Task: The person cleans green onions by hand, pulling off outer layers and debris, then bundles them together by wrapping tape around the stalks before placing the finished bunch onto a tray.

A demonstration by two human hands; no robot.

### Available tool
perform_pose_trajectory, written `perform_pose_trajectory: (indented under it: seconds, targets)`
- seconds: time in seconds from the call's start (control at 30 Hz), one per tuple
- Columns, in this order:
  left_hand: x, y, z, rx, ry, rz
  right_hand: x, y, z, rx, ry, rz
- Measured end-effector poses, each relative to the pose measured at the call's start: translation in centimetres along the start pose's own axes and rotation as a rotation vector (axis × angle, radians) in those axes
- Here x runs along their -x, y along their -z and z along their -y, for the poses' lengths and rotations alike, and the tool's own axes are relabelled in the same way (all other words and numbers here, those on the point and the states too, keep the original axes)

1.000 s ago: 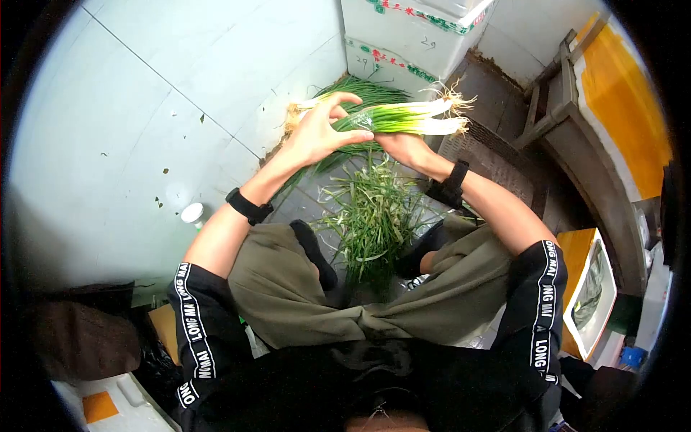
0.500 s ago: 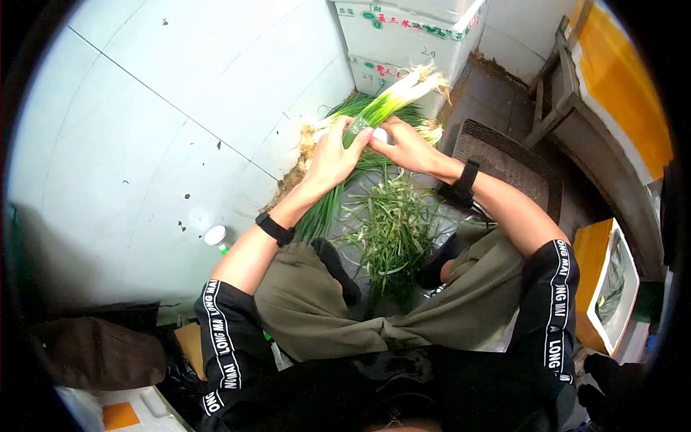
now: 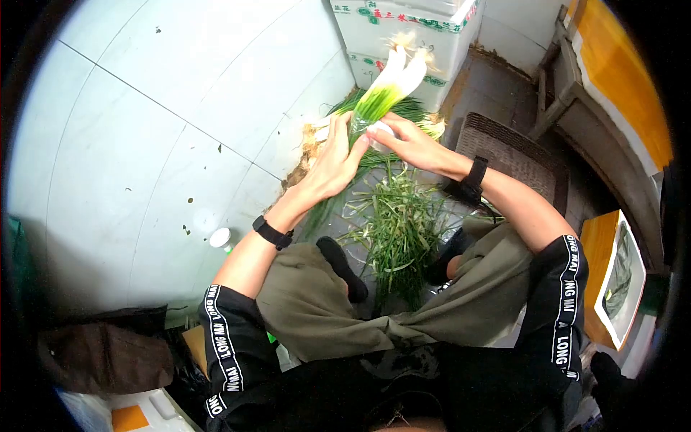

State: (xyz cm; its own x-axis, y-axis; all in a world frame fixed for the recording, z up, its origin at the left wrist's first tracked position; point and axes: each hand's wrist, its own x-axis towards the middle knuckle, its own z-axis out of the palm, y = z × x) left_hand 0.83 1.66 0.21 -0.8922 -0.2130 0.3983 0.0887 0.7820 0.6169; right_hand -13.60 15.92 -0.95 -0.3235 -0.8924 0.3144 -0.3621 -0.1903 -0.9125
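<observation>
A bunch of scallions (image 3: 380,99) is held up in front of me, white root ends pointing up and away, green leaves trailing down. My left hand (image 3: 332,167) is closed around its green part. Clear shiny tape (image 3: 358,129) wraps the stalks there. My right hand (image 3: 419,148) is closed on a white roll (image 3: 382,137), apparently tape, pressed beside the bunch; the fingers partly hide it. Behind the hands, more scallions (image 3: 410,109) lie on the floor by the wall. Below the hands sits a pile of loose green leaves and trimmings (image 3: 399,227), between my feet.
White printed foam boxes (image 3: 403,36) are stacked at the back. A brown woven tray (image 3: 507,155) lies on the floor to the right, near a wooden stand (image 3: 576,108). Another foam box (image 3: 615,288) stands at far right. A tiled wall (image 3: 165,144) bounds the left.
The bunch has turned more upright, its roots swinging up and left. Both hands stay on the bunch and the roll, with the right fingers shifted slightly around them.
</observation>
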Motion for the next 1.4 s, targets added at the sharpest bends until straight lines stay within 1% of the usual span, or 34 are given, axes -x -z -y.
perform_pose_trajectory:
  seconds: [0.03,0.1,0.13,0.2,0.23,0.27,0.33,0.37,0.4,0.47,0.5,0.53,0.6,0.63,0.67,0.77,0.83,0.87,0.93,0.97,1.0,1.03,1.1,1.13,1.17,1.2,1.23,1.3,1.37,1.4]
  targets:
    - [0.2,0.0,-0.4,0.005,-0.002,0.003,0.1,0.2,0.2,0.003,-0.004,-0.004]
    - [0.4,0.1,-1.2,0.084,0.024,0.049,0.1,0.5,0.8,0.058,-0.090,-0.128]
    - [0.4,0.2,-1.0,0.082,0.023,0.051,0.0,0.8,0.6,0.056,-0.090,-0.130]
    - [0.1,0.0,0.4,0.281,0.099,0.106,-0.1,1.5,0.4,0.350,-0.044,-0.158]
    - [-0.4,0.0,2.0,0.337,0.120,0.112,0.0,1.3,0.7,0.278,-0.008,-0.170]
    - [-1.1,0.1,2.0,0.339,0.123,0.107,0.1,1.2,0.5,0.278,-0.009,-0.164]
    - [-1.8,0.6,1.8,0.690,0.324,-0.005,0.2,0.6,0.2,0.441,0.308,-0.154]
    - [-2.1,0.7,1.5,0.788,0.408,-0.072,0.3,0.4,0.3,0.543,0.243,-0.074]
    - [-2.3,1.0,1.3,0.788,0.415,-0.085,0.8,0.0,0.4,0.590,0.167,-0.010]
    - [-2.7,1.7,0.7,0.816,0.478,0.023,1.1,-0.9,1.5,0.684,0.139,0.081]
    - [-2.8,1.7,0.6,0.710,0.424,0.054,1.3,-1.4,1.2,0.720,0.199,0.088]
    - [-2.7,1.5,0.6,0.712,0.427,0.048,1.3,-1.7,1.0,0.719,0.200,0.095]
    - [-2.6,0.5,0.7,0.661,0.360,0.007,1.4,-2.2,0.8,0.796,0.170,0.126]
    - [-2.5,0.2,0.5,0.755,0.324,-0.035,1.4,-2.3,0.7,0.794,0.213,0.105]
    - [-2.4,0.0,0.5,0.758,0.326,-0.036,1.4,-2.3,0.6,0.794,0.211,0.109]
    - [-2.1,-0.5,0.1,0.739,0.330,-0.095,1.3,-2.8,0.8,0.774,0.156,0.131]
    - [-1.9,-0.9,-0.2,0.714,0.318,-0.213,1.2,-3.2,1.2,0.767,0.095,0.143]
    - [-2.0,-1.0,-0.2,0.715,0.323,-0.216,1.1,-3.4,0.8,0.765,0.094,0.148]
    - [-2.3,-1.1,-0.4,0.683,0.444,-0.209,1.0,-3.7,0.1,0.794,0.246,0.045]
    - [-2.3,-0.8,-0.6,0.677,0.462,-0.167,1.0,-3.6,0.1,0.794,0.244,0.051]
    - [-2.4,-0.5,-0.7,0.681,0.465,-0.171,1.0,-3.3,0.1,0.803,0.193,0.076]
    - [-2.6,-0.2,-0.6,0.852,0.499,-0.129,1.0,-3.1,0.3,0.811,0.141,0.099]
    - [-2.7,0.6,0.3,1.199,0.547,-0.011,0.9,-2.6,0.4,0.789,0.137,0.104]
    - [-2.7,1.1,0.3,1.202,0.549,-0.012,0.9,-2.3,0.4,0.765,0.134,0.109]
    - [-2.7,1.5,0.3,1.036,0.472,0.075,0.9,-2.1,0.3,0.715,0.219,0.088]
    - [-2.7,1.9,0.3,0.868,0.395,0.158,1.0,-1.9,0.3,0.715,0.218,0.090]
    - [-2.5,2.1,0.2,0.768,0.402,0.111,1.0,-1.7,1.0,0.714,0.176,0.129]
    - [-2.7,2.1,0.0,0.746,0.435,0.121,1.3,-1.7,1.2,0.712,0.134,0.173]
    - [-2.6,1.8,0.0,0.721,0.467,0.135,1.5,-2.0,0.9,0.757,0.188,0.131]
    - [-2.7,1.2,0.0,0.777,0.477,0.069,1.6,-2.0,0.9,0.759,0.189,0.132]
